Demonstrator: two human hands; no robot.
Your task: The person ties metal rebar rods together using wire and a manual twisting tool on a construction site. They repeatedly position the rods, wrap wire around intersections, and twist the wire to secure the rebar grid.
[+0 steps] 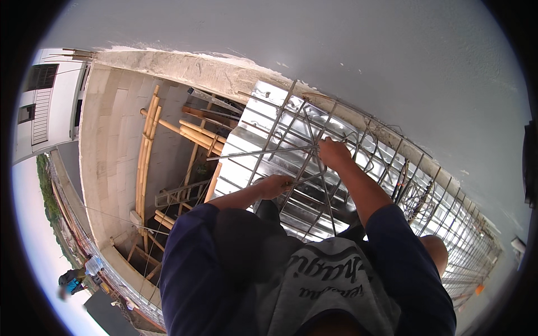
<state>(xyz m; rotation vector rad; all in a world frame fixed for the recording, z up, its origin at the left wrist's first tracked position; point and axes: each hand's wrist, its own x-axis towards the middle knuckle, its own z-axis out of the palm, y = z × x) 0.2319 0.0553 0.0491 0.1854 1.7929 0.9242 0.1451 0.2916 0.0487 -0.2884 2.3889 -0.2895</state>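
A mesh of thin steel bars (287,115) spans shiny metal decking (235,150) in front of me. My left hand (276,186) is closed around a steel bar (308,178) low over the mesh. Farther up and to the right, my right hand (334,152) has its fingers pinched together where several bars cross; what lies between them is too small to make out. One loose-looking bar (246,153) runs leftward from that crossing, past the decking's edge. Below both hands, my dark boot (268,210) shows on the decking.
A grey wall (392,50) rises along the far side, above a rough concrete ledge (185,66). At left the decking ends at a deep opening with bamboo poles (147,151) and a block wall (106,151). Tangled bars (417,196) lie right. A person (72,281) appears far left.
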